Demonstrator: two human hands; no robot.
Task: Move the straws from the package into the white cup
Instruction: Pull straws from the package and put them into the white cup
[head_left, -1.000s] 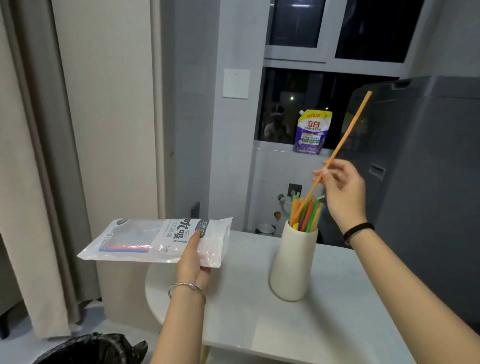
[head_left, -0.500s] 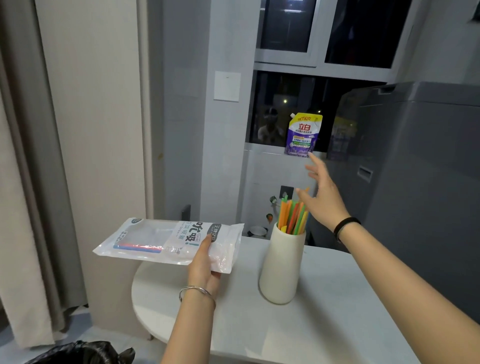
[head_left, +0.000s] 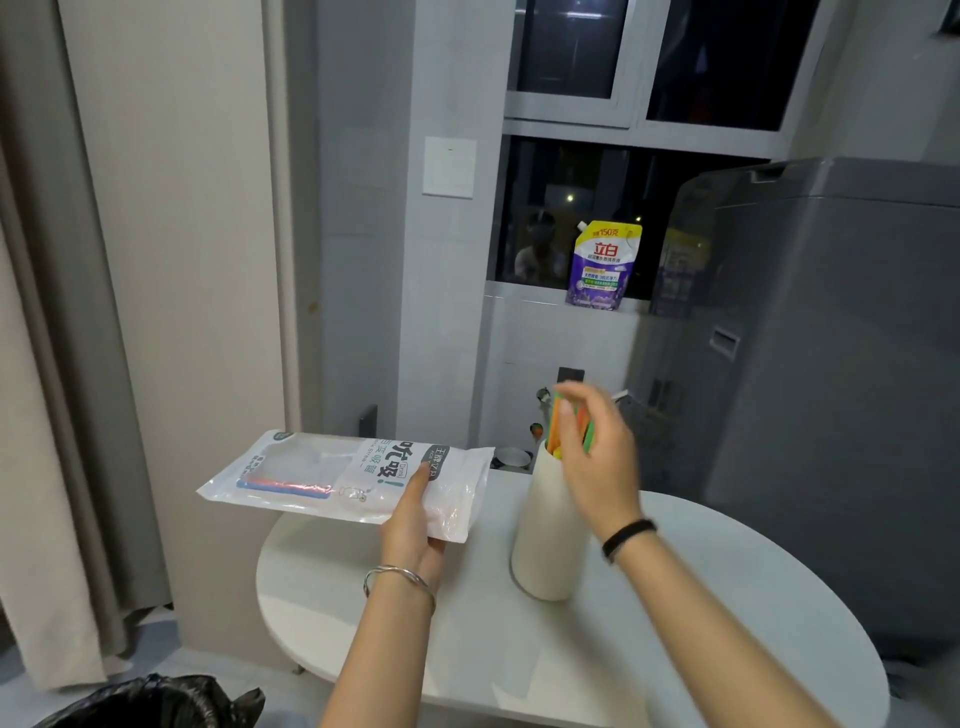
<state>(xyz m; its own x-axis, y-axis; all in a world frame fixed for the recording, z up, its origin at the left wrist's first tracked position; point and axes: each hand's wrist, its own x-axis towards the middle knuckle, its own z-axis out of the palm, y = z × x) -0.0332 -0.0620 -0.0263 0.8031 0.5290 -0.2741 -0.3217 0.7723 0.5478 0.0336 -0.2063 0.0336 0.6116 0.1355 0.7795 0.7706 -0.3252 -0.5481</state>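
Coloured straws (head_left: 556, 426) upright in the white cup (head_left: 545, 540) on the round surface (head_left: 675, 623); two or so left (red, blue) inside the package (head_left: 343, 475). Package held level, clamped by left hand (head_left: 415, 525), keeping it reachable. Right hand (head_left: 597, 457) beside the cup mouth, fingers (head_left: 571, 395) blurred, grip unclear. Half a second ago reaching higher, fingers spread; now lowered toward the straws.
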